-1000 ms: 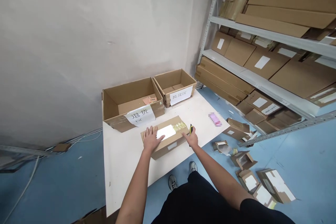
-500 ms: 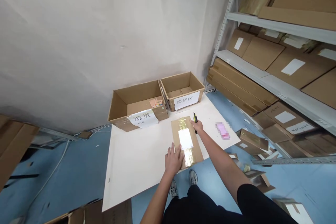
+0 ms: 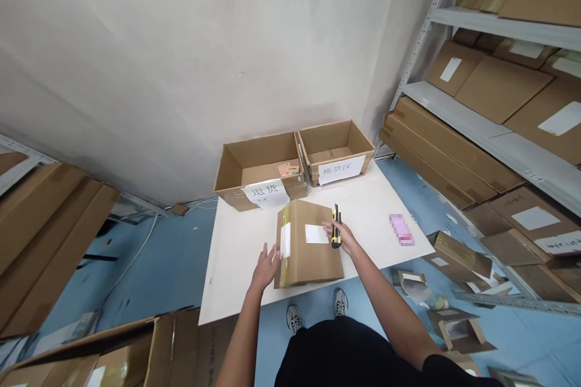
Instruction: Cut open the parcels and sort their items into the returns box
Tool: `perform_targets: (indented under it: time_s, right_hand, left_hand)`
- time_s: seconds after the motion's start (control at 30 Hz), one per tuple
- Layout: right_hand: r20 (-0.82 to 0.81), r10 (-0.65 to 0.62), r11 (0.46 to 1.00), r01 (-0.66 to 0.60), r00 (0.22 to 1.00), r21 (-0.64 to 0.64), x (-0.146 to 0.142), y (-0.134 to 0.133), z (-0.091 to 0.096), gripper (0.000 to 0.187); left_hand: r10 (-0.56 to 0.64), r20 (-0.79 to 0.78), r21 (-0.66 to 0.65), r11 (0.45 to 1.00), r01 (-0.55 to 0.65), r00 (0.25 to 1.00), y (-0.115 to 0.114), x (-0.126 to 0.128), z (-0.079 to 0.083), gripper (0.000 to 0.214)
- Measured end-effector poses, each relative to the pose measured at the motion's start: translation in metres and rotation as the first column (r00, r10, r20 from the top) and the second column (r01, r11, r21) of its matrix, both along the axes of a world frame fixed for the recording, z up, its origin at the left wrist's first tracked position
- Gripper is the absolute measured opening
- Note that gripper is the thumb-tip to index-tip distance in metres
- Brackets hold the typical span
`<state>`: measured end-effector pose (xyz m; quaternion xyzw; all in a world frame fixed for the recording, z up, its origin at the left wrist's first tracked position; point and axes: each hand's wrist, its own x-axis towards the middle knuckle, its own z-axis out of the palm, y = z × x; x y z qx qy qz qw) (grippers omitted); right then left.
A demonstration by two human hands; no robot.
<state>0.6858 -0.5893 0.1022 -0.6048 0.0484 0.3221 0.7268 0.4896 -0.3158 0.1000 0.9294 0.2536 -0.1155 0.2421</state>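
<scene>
A brown cardboard box (image 3: 313, 260) rests on the white table near its front edge. Its shiny taped face with a white label is turned to the left, and another white label (image 3: 316, 234) shows on the plain side. My left hand (image 3: 264, 268) has its fingers spread at the taped left face, with the fingertips at or touching it. In my right hand (image 3: 344, 237) is a black and yellow utility knife (image 3: 336, 230), held upright over the box's right part. Whether a blade sticks out is too small to tell.
Two open cartons with handwritten paper signs, a left one (image 3: 231, 198) and a right one (image 3: 313, 176), stand at the table's back. Small pinkish packets (image 3: 288, 170) lie in the left one. A blurred pink item (image 3: 402, 230) lies at right. Loaded shelves (image 3: 481, 115) flank the right.
The box has been turned, so its taped face, formerly upward, now points left. My left hand moved off its front corner to that face. The knife came nearer, and the view shifted.
</scene>
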Motion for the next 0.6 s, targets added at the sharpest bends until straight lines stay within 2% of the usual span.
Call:
perform_targets:
  time_s: [0.07,0.13,0.2,0.27,0.37,0.43,0.5,0.6]
  right_hand:
    - [0.002,-0.117,0.993,0.117,0.993,-0.021,-0.006,0.008,-0.007,0.042]
    - [0.007,-0.231,0.967,0.230,0.973,-0.112,-0.016,0.015,-0.020,0.040]
    - [0.012,-0.301,0.932,0.297,0.953,-0.207,-0.030,0.023,-0.035,0.037]
    - [-0.016,-0.305,0.922,0.290,0.952,-0.257,-0.048,0.035,-0.049,0.034]
    - [-0.085,-0.224,0.951,0.198,0.971,-0.239,-0.073,0.059,-0.057,0.033]
    - [-0.077,-0.188,0.964,0.169,0.979,-0.204,-0.084,0.077,-0.052,0.033]
    - [-0.041,-0.174,0.975,0.167,0.984,-0.147,-0.090,0.093,-0.039,0.031]
    - [-0.056,-0.088,0.996,0.088,0.995,0.012,-0.097,0.117,-0.011,0.027]
  left_hand:
    - [0.060,0.098,-0.002,0.998,-0.060,0.993,0.014,-0.015,-0.005,0.067]
    - [-0.014,0.162,-0.013,1.000,0.016,0.987,0.017,-0.022,-0.014,0.066]
    - [-0.120,0.140,-0.017,0.992,0.123,0.983,0.013,-0.025,-0.026,0.068]
    - [-0.170,0.066,-0.012,0.985,0.171,0.983,0.007,-0.028,-0.042,0.072]
    - [-0.189,0.016,-0.009,0.982,0.189,0.982,0.004,-0.036,-0.063,0.078]
    - [-0.184,0.044,-0.024,0.982,0.185,0.982,0.009,-0.043,-0.074,0.082]
    - [-0.132,0.080,-0.044,0.990,0.135,0.988,0.024,-0.050,-0.082,0.084]
    - [-0.043,0.114,-0.097,0.994,0.054,0.993,0.065,-0.067,-0.088,0.078]
